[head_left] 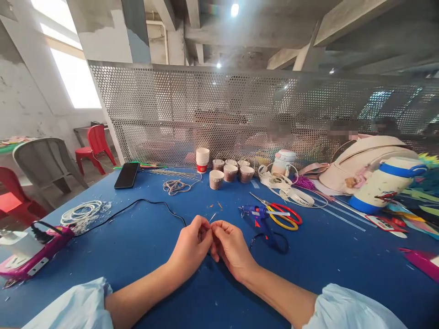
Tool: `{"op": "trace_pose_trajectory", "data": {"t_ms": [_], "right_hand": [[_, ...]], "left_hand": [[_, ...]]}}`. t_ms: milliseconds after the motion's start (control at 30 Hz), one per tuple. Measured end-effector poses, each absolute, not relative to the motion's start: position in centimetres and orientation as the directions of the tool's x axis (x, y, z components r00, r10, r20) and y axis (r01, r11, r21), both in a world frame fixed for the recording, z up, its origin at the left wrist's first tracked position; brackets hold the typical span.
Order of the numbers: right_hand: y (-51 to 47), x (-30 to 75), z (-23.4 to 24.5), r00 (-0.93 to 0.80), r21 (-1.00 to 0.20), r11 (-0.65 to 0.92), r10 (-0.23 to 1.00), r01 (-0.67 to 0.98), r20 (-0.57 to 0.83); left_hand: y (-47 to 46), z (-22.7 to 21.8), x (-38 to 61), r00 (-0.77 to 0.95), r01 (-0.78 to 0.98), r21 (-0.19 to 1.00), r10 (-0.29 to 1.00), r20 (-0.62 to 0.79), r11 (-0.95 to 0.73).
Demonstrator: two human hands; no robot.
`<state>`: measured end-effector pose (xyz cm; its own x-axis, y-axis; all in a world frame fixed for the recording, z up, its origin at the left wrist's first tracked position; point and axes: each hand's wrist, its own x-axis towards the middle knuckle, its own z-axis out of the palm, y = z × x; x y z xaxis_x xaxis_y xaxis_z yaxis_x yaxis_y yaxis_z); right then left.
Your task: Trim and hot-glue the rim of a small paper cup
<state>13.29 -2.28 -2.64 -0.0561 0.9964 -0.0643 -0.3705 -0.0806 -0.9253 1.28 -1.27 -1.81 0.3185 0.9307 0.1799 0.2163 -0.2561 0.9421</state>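
Note:
Over the middle of the table, my left hand [191, 249] and my right hand [235, 250] meet at the fingertips. Both are closed in a pinch, and what they hold is hidden or too small to name. A thin white sliver [213, 217] shows just beyond the fingertips; whether it is held or lies on the table I cannot tell. To the right of my right hand lies a blue glue gun [260, 221], next to scissors [295, 222] with red and yellow handles. Several small paper cups [216, 180] with brown lower sides stand farther back.
A stack of cups [202, 160] and coiled cord [176, 186] are behind. A phone [127, 175], white coil [81, 212] and purple power strip [37, 258] occupy the left, with a black cable [137, 201] crossing. At right are glue sticks [345, 216], a bottle [386, 185] and bag [370, 157].

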Motion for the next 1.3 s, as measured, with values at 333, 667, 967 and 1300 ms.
{"op": "trace_pose_trajectory", "data": {"t_ms": [333, 667, 967, 1300], "right_hand": [[-2.02, 13.65, -2.83, -0.129, -0.879, -0.191, 0.980, -0.438, -0.149], [-2.37, 13.53, -2.67, -0.175, -0.779, -0.266, 0.964, -0.567, -0.202], [-2.17, 13.29, -3.08, -0.259, -0.702, -0.329, 0.943, -0.632, -0.209], [-2.15, 13.35, -3.03, -0.245, -0.687, -0.318, 0.947, -0.654, -0.206]], "left_hand": [[-1.37, -2.58, 1.21, 0.323, 0.303, 0.899, 0.922, 0.214, -0.315], [-1.71, -2.40, 1.56, 0.287, 0.154, 0.957, 0.938, 0.196, -0.247], [-1.10, -2.26, 1.15, 0.260, 0.303, 0.905, 0.939, 0.223, -0.299], [-1.32, -2.31, 1.26, 0.289, 0.295, 0.904, 0.931, 0.224, -0.309]]}}
